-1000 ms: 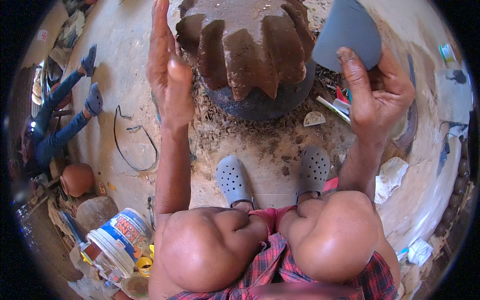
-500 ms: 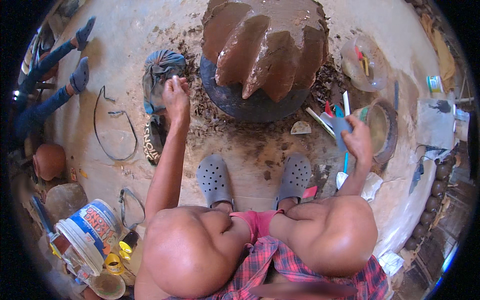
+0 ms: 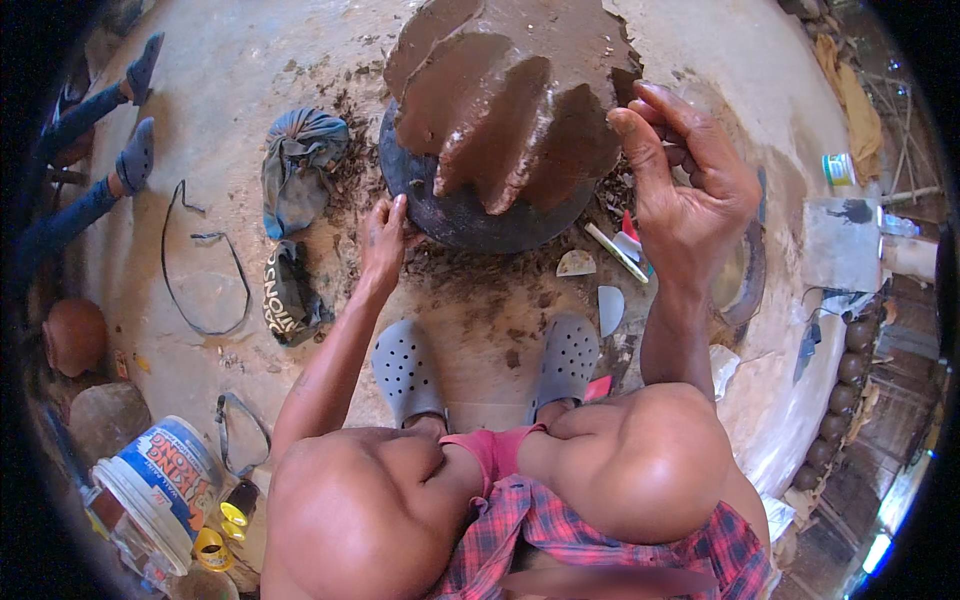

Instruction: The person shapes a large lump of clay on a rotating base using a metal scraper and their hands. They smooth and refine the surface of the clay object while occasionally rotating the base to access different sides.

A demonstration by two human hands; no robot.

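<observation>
A large wet brown clay form [image 3: 500, 110] with deep pointed ridges sits on a dark round turntable [image 3: 450, 225]. My left hand [image 3: 382, 245] is at the turntable's near left rim, its fingers closed against the edge. My right hand [image 3: 695, 160] is raised beside the form's right side. Its fingers are bent in toward the thumb in a pinch, and whatever they may hold is too small to make out. A pale blue half-moon scraper [image 3: 610, 311] lies on the floor below it. Nearby is a cream half-round scraper [image 3: 575, 263].
A knotted blue-grey cloth bundle [image 3: 290, 175] and a black lettered bag [image 3: 290, 295] lie left of the turntable. A round basin [image 3: 745, 275] stands partly behind my right arm. At lower left stands a white-and-blue bucket [image 3: 165, 480]. Another person's legs [image 3: 85, 180] extend in from the left.
The scraper has left my right hand and lies on the floor; that hand has risen toward the clay form. My left hand has moved from near the cloth bundle to the turntable's rim.
</observation>
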